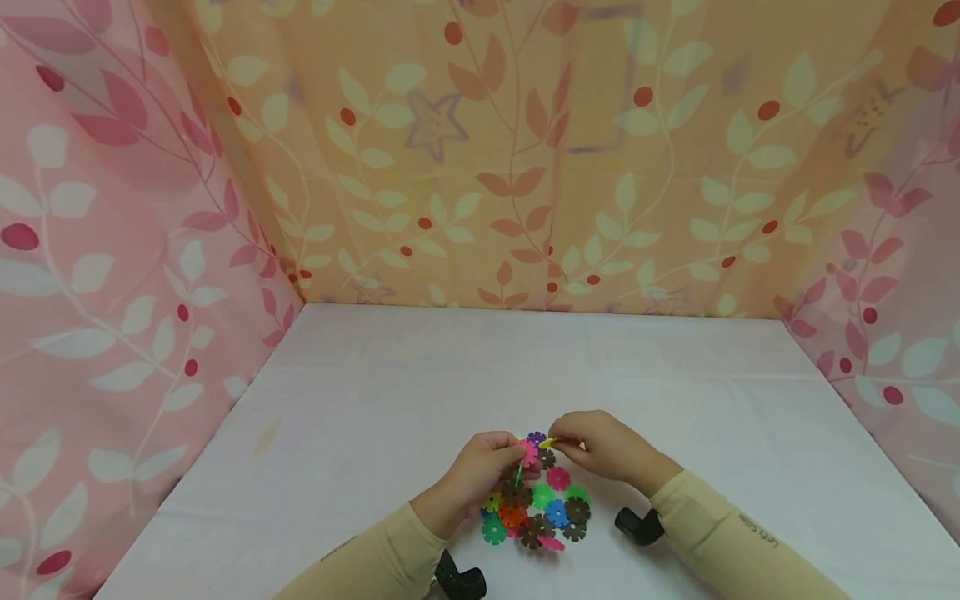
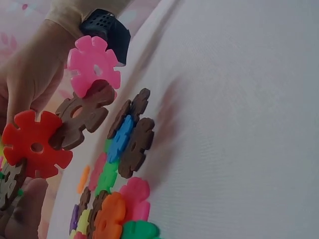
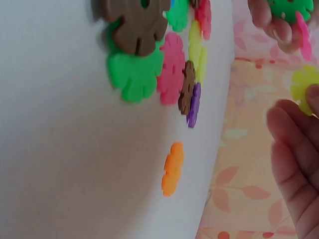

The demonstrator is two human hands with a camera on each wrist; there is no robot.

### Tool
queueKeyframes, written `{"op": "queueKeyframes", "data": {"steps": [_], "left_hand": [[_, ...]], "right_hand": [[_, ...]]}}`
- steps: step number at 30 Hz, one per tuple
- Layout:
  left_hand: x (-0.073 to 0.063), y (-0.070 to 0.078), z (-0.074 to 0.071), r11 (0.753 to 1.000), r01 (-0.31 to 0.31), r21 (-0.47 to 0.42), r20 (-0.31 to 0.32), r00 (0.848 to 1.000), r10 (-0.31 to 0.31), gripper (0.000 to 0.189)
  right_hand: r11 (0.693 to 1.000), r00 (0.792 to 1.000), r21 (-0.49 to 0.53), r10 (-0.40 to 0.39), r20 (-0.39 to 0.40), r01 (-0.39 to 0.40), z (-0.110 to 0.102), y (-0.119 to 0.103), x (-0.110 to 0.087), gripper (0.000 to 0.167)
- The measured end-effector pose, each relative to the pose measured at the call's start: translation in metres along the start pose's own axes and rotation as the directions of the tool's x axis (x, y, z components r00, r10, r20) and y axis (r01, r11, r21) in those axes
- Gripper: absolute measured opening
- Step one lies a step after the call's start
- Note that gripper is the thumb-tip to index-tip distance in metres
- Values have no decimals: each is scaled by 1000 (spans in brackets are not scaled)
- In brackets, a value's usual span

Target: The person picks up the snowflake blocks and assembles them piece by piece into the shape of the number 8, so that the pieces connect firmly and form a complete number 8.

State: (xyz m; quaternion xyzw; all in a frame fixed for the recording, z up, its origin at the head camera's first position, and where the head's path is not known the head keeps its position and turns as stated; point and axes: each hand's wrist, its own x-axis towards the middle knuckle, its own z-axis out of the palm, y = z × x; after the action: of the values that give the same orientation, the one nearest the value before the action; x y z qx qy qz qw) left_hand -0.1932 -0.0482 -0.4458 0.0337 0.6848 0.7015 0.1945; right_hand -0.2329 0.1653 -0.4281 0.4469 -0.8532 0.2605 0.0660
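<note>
My left hand (image 1: 483, 467) holds several notched plastic flower discs joined together. A pink disc (image 1: 529, 454) shows at its fingertips in the head view. In the left wrist view, a red disc (image 2: 37, 144), a brown disc (image 2: 82, 114) and another pink disc (image 2: 94, 64) form a linked row above my left fingers (image 2: 27, 209). My right hand (image 1: 603, 446) pinches a yellow disc (image 3: 304, 87) between thumb and fingers, close to the left hand. In the right wrist view, a green disc (image 3: 291, 7) sits in the left hand, above and apart from the yellow one.
Below the hands, loose discs lie in an overlapping pile on the white table (image 1: 375, 392), among them a blue disc (image 1: 557, 512). An orange disc (image 3: 173, 169) lies separately. Black devices (image 1: 641, 527) are on both wrists. Patterned cloth (image 1: 517, 167) walls enclose the table.
</note>
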Motion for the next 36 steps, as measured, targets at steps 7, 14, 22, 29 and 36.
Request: {"op": "queueKeyframes", "data": {"steps": [7, 14, 22, 29, 36], "left_hand": [[0, 1, 2, 1000, -3, -12, 10, 1000, 3, 24], [1, 1, 2, 1000, 5, -29, 12, 1000, -5, 24], [1, 1, 1, 1000, -7, -23, 19, 1000, 7, 24], [1, 0, 3, 1000, 1, -8, 13, 1000, -1, 23], [-1, 2, 4, 998, -21, 61, -25, 999, 23, 25]], "right_hand": [[999, 999, -22, -32, -13, 32, 0, -4, 1, 7], [999, 1000, -51, -19, -13, 18, 1, -3, 3, 8], [999, 1000, -31, -20, -5, 20, 0, -6, 4, 9], [996, 996, -24, -81, -39, 80, 2, -10, 6, 10], [992, 991, -43, -124, -56, 122, 5, -11, 7, 12]]}}
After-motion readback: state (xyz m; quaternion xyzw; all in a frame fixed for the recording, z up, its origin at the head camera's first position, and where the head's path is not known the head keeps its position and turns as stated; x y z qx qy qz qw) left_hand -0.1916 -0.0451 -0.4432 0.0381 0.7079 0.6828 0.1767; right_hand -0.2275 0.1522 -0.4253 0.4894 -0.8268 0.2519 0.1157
